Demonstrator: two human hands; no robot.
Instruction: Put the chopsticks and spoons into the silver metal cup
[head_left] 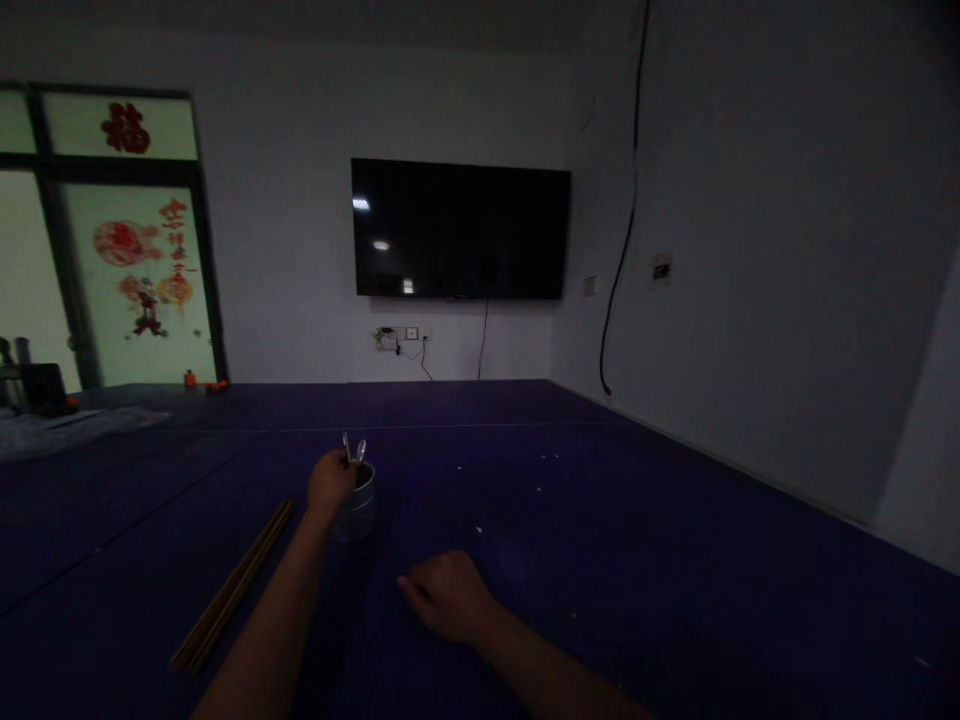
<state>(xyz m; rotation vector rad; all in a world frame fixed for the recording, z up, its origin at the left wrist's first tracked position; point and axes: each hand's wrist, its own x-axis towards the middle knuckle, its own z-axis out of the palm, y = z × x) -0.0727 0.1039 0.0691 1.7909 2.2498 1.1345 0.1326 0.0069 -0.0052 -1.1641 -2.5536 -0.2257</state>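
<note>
At the rim of a grey cylindrical utensil holder (354,518) is my left hand (330,486), its fingers closed around the lower part of a metal spoon (361,450). A second thin metal utensil (346,446) sticks up beside it, close to the fingertips; its lower end is hidden. The holder stands upright on the dark blue tabletop (465,640). My right hand (448,592) rests as a loose fist on the table, to the right of the holder and apart from it, with nothing visible in it. A bundle of wooden chopsticks (234,588) lies left of my left forearm.
Small white scraps (478,529) are scattered over the table. Clear plastic sheeting (82,428) and a dark object (46,388) sit at the far left, with small orange items (190,379) at the back edge. A television (461,230) hangs on the wall; a black cable (624,250) dangles at right.
</note>
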